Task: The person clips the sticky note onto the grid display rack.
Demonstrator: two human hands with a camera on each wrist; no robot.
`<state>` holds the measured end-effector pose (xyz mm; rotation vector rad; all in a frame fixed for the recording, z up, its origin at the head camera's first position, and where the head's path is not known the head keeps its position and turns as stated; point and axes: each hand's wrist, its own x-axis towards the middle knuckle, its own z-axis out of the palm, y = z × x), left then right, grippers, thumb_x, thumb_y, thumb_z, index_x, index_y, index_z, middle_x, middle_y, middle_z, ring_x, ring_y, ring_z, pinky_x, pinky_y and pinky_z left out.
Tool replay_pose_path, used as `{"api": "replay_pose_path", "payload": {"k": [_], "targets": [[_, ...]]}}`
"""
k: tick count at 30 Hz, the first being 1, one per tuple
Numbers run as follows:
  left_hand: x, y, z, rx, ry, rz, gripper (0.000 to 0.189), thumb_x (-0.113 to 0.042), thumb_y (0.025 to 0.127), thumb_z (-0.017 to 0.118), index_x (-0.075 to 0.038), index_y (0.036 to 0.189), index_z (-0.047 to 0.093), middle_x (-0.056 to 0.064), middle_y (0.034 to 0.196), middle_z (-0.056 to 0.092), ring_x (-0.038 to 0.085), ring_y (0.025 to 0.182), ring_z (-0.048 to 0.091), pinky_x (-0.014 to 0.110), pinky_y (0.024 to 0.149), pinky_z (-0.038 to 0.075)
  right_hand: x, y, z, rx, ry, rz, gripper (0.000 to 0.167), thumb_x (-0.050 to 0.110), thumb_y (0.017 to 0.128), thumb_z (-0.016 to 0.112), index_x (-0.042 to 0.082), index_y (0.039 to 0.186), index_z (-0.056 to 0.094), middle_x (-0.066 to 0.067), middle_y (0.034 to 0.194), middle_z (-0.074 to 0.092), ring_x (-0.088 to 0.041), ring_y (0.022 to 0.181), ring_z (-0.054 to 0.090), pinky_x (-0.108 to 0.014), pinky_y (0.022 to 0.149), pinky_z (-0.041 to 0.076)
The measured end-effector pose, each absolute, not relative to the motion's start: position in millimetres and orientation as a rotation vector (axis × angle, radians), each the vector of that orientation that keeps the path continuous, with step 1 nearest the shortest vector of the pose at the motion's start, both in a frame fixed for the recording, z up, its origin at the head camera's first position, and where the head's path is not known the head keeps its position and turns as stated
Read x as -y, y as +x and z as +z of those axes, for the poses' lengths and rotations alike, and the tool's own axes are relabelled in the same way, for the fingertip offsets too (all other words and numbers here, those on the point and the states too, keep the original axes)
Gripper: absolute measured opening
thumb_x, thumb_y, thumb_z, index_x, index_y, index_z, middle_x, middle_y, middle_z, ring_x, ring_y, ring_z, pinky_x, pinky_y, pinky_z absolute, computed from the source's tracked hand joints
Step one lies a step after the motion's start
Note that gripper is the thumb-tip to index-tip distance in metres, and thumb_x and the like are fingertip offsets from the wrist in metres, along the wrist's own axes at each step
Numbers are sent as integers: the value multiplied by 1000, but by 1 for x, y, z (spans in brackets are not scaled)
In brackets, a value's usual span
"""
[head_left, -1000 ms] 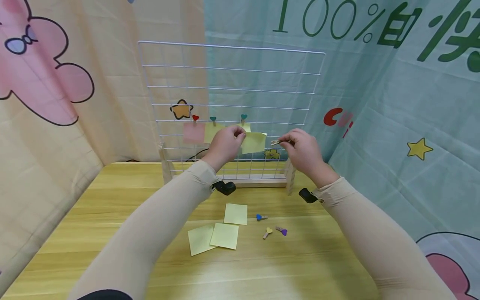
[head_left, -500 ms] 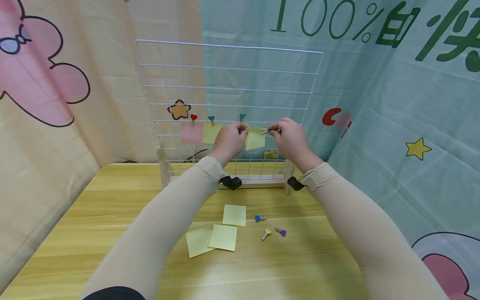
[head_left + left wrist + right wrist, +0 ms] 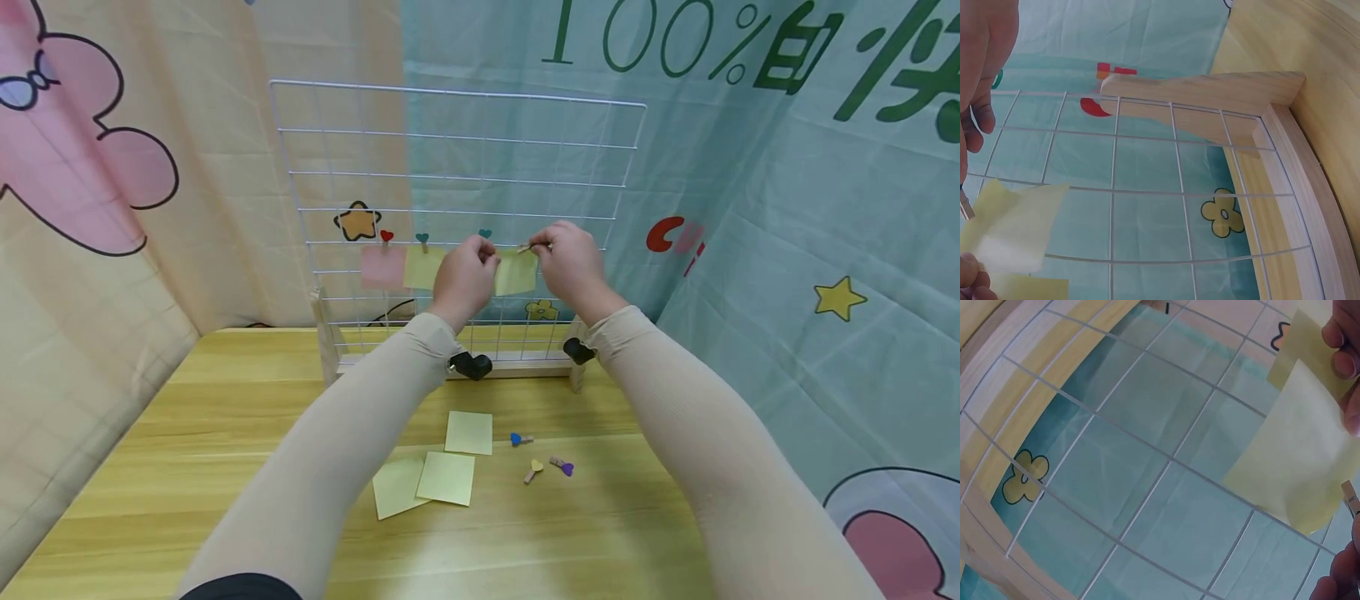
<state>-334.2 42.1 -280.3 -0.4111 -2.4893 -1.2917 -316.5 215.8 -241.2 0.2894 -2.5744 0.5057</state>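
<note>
My left hand pinches the upper left edge of a yellow sticky note held against the white wire grid. At the note's upper right edge, my right hand pinches a small wooden clothespin; whether it grips the paper I cannot tell. Further left hang a pink note under a red heart clothespin and a yellow note under a teal heart clothespin. Another teal heart clothespin shows above my left hand, its note mostly hidden; part of that yellow note appears in the left wrist view.
Three yellow notes lie on the wooden table, two overlapping. Beside them are a blue, a yellow and a purple heart clothespin. Wooden feet support the grid. Printed curtains hang behind.
My right hand has moved left and up, bringing the clothespin to the note's upper right edge. My left hand has shifted slightly right and up with the note.
</note>
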Motion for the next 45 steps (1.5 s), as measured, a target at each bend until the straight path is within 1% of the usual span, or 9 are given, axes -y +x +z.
{"api": "replay_pose_path", "payload": {"k": [10,15,24,29,34,37,41,43,45], "targets": [[-46,-333,-280,2461,-369,-1301,19,-27,110,59,-12,119,67,2,105,71,19,85,65,32,72,54,-214,-324,-238,2610,259,458,23,15,107,61,6,120,78,-12,127,71,-33,120,66,-46,100,56],[-47,-334,-282,2461,-353,-1277,19,-28,109,60,-13,118,66,3,105,72,19,84,65,33,70,55,-212,-328,-236,2651,259,416,24,16,108,59,8,122,78,-10,128,70,-32,119,66,-45,100,56],[-47,-336,-284,2454,-362,-1227,14,-28,108,62,-15,110,64,2,99,71,21,79,64,34,66,52,-208,-329,-234,2684,278,355,25,15,109,57,10,121,78,-9,130,69,-31,122,66,-44,104,55],[-48,-337,-287,2448,-370,-1207,14,-28,109,60,-15,112,65,2,103,74,19,79,65,34,68,54,-207,-330,-234,2688,295,342,24,15,109,58,10,120,78,-8,127,70,-30,121,66,-44,104,55],[-49,-336,-287,2444,-370,-1198,15,-27,109,60,-14,114,66,2,107,75,19,82,66,34,72,56,-205,-329,-232,2698,306,360,25,14,110,56,9,121,77,-10,128,69,-31,121,65,-44,104,55],[-49,-335,-287,2445,-373,-1192,15,-26,109,60,-14,115,67,3,108,75,19,83,67,35,73,57,-205,-329,-233,2702,310,365,26,14,110,55,7,124,76,-11,130,68,-32,121,64,-45,104,55],[-49,-335,-287,2445,-379,-1185,16,-26,109,59,-13,116,67,3,109,75,19,84,67,36,74,57,-205,-328,-235,2704,315,366,30,14,111,53,7,134,71,-13,132,65,-33,120,64,-46,101,56],[-49,-334,-287,2444,-381,-1184,17,-26,110,59,-13,116,67,4,109,75,19,85,67,36,75,57,-205,-327,-237,2699,319,361,34,15,111,52,7,141,67,-13,131,64,-32,116,65,-45,97,57],[-49,-334,-288,2441,-386,-1182,17,-26,110,59,-13,116,67,4,109,75,19,85,68,36,75,58,-206,-326,-240,2698,320,360,37,15,111,51,9,146,63,-14,127,63,-32,108,65,-44,89,58]]}}
